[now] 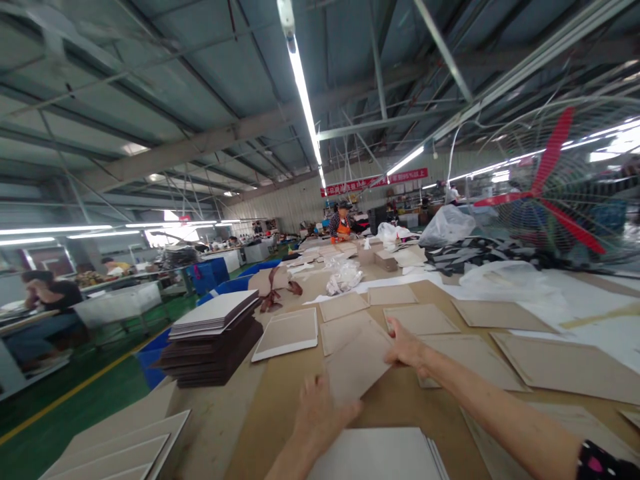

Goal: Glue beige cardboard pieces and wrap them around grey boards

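A tan cardboard sheet [357,363] is tilted over the table between my hands. My right hand [404,345] pinches its right edge, with the index finger stretched forward. At the sheet's lower left corner is my left hand [320,415], slightly blurred, fingers curled and thumb out to the side; the corner lies between them. Just below, a stack of pale boards [380,457] sits at the front of the table. Flat cardboard panels with pale edges, such as this panel [423,319], lie around and beyond my right hand.
Left on the table stands a tall stack of dark brown and white boards [215,340]. More boards [120,453] lie at the near left corner. Crumpled plastic [344,275] and brown scraps [273,293] lie farther back. A caged red fan [537,193] stands right. A person [341,225] works at the far end.
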Action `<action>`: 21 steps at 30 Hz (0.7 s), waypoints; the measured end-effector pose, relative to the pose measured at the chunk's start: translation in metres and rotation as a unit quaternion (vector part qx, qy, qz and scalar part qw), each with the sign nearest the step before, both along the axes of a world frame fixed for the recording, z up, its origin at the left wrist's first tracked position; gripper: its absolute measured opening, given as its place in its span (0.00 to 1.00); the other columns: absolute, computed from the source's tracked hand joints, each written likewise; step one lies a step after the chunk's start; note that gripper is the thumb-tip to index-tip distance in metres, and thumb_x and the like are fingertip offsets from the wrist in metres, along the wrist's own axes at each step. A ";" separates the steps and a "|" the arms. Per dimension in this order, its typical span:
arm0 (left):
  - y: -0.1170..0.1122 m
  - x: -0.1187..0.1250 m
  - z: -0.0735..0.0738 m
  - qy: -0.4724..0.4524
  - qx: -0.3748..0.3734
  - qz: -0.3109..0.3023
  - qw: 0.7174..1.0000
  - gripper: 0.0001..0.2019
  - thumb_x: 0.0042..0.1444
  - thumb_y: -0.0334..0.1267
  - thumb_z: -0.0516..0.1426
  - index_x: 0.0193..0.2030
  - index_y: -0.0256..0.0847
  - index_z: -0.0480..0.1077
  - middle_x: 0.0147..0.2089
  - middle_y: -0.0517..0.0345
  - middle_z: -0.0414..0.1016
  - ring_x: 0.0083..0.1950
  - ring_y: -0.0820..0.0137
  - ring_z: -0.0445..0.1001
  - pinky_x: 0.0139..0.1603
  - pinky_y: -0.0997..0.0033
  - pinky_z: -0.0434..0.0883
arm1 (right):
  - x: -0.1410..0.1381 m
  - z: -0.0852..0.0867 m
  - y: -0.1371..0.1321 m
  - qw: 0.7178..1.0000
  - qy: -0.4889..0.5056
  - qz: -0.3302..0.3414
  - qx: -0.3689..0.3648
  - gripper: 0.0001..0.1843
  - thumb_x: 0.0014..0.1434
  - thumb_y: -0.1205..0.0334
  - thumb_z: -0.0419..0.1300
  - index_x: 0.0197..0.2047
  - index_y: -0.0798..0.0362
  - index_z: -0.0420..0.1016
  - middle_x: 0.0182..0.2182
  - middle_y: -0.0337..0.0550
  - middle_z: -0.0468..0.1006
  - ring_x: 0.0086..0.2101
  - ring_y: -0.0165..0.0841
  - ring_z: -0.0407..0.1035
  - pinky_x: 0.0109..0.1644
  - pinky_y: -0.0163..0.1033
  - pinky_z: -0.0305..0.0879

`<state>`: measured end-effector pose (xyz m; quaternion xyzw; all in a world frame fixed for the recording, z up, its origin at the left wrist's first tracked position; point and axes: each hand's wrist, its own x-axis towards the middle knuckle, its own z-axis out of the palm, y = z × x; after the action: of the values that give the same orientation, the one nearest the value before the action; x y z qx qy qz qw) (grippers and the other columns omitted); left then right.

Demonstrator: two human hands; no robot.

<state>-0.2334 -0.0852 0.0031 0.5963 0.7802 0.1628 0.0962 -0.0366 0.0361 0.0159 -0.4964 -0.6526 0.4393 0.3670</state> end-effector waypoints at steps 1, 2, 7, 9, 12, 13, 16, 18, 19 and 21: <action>-0.003 0.007 0.003 0.012 0.007 0.000 1.000 0.44 0.45 0.53 0.63 0.66 0.32 0.58 0.64 0.38 0.62 0.66 0.48 0.59 0.64 0.53 0.60 | -0.002 0.006 -0.005 1.000 0.011 -0.001 0.005 0.48 0.47 0.70 0.66 0.68 0.51 0.51 0.47 0.48 0.71 0.34 0.35 0.72 0.34 0.39 0.71; -0.005 0.016 0.006 0.028 0.015 -0.004 0.999 0.50 0.42 0.54 0.65 0.69 0.33 0.54 0.67 0.37 0.58 0.68 0.46 0.56 0.65 0.50 0.58 | -0.004 0.013 -0.011 1.000 0.022 -0.002 0.013 0.51 0.44 0.71 0.65 0.69 0.50 0.49 0.48 0.48 0.70 0.35 0.36 0.72 0.33 0.38 0.71; -0.021 0.048 0.030 0.164 0.105 -0.011 0.981 0.44 0.54 0.44 0.61 0.72 0.32 0.46 0.66 0.37 0.60 0.66 0.48 0.58 0.64 0.47 0.58 | -0.012 0.057 -0.056 0.993 0.077 0.001 0.091 0.56 0.37 0.72 0.61 0.70 0.49 0.47 0.54 0.49 0.65 0.46 0.41 0.68 0.39 0.37 0.70; -0.029 0.050 0.044 0.221 0.155 -0.004 0.963 0.33 0.61 0.36 0.54 0.71 0.29 0.49 0.60 0.37 0.66 0.61 0.50 0.64 0.59 0.48 0.62 | -0.013 0.076 -0.085 0.987 0.095 0.009 0.132 0.55 0.38 0.73 0.60 0.70 0.50 0.48 0.58 0.50 0.61 0.50 0.40 0.66 0.46 0.38 0.69; -0.044 0.039 0.067 0.263 0.213 0.000 0.941 0.25 0.63 0.29 0.45 0.67 0.30 0.59 0.51 0.41 0.72 0.53 0.52 0.71 0.50 0.50 0.66 | -0.006 0.097 -0.132 0.965 0.181 0.100 0.163 0.54 0.46 0.68 0.64 0.71 0.44 0.43 0.63 0.48 0.54 0.49 0.37 0.67 0.46 0.38 0.70; -0.050 0.033 0.074 0.255 0.235 0.006 0.938 0.23 0.64 0.29 0.44 0.64 0.31 0.63 0.48 0.43 0.73 0.51 0.52 0.72 0.49 0.50 0.67 | 0.000 0.100 -0.146 0.951 0.217 0.144 0.164 0.52 0.50 0.63 0.66 0.71 0.42 0.41 0.64 0.47 0.53 0.49 0.36 0.66 0.46 0.38 0.71; -0.076 0.016 0.085 0.130 0.314 0.042 0.940 0.21 0.67 0.36 0.42 0.54 0.34 0.73 0.44 0.44 0.76 0.49 0.52 0.74 0.50 0.51 0.68 | 0.023 0.088 -0.175 0.929 0.272 0.190 0.164 0.42 0.60 0.48 0.63 0.71 0.40 0.46 0.64 0.45 0.54 0.54 0.36 0.63 0.51 0.39 0.68; -0.098 0.012 0.081 -0.029 0.352 0.088 0.931 0.22 0.68 0.45 0.44 0.48 0.34 0.75 0.42 0.45 0.78 0.49 0.53 0.75 0.49 0.56 0.70 | 0.037 0.064 -0.183 0.944 0.265 0.118 0.153 0.35 0.63 0.43 0.58 0.69 0.43 0.53 0.62 0.46 0.59 0.56 0.37 0.61 0.56 0.39 0.65; -0.109 0.014 0.075 -0.119 0.360 0.105 0.919 0.23 0.67 0.50 0.46 0.48 0.35 0.75 0.42 0.47 0.79 0.49 0.54 0.75 0.48 0.59 0.72 | 0.042 0.049 -0.184 0.954 0.256 0.068 0.139 0.34 0.64 0.41 0.57 0.68 0.45 0.56 0.61 0.47 0.62 0.57 0.38 0.60 0.56 0.38 0.65; -0.129 0.027 0.057 -0.277 0.371 0.120 0.878 0.25 0.66 0.55 0.47 0.48 0.36 0.75 0.40 0.51 0.79 0.46 0.56 0.77 0.44 0.61 0.74 | 0.048 0.016 -0.185 0.969 0.226 0.010 0.101 0.36 0.62 0.37 0.56 0.66 0.49 0.61 0.59 0.50 0.65 0.56 0.40 0.62 0.54 0.37 0.67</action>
<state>-0.2068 -0.2143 0.0604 0.4209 0.6694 0.6092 0.0595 0.0112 -0.1486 0.0317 -0.3383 -0.5987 0.4753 0.5488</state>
